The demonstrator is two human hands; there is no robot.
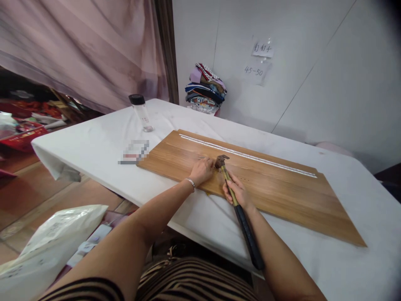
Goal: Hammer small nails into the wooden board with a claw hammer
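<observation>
On a wood-grain board [282, 188] lying on the table, my left hand [203, 170] rests with its fingers pinched together beside the hammer's head. What is between those fingertips is too small to make out. My right hand [236, 190] is wrapped round the hammer [232, 193], high on the yellowish part of its handle. Its rusty head is just right of my left fingertips, and the black grip points back toward me. Tiny dark dots mark the board right of my right hand. Small thin pieces [201, 157] lie behind my left fingers.
Two white strips [247, 155] run along the board's far side. A clear bottle [143, 115] with a black lid and a blurred-out flat item [135, 151] stand left on the white-covered table [87, 129]. Folded clothes [206, 90] are piled behind; a white bag [53, 242] lies lower left.
</observation>
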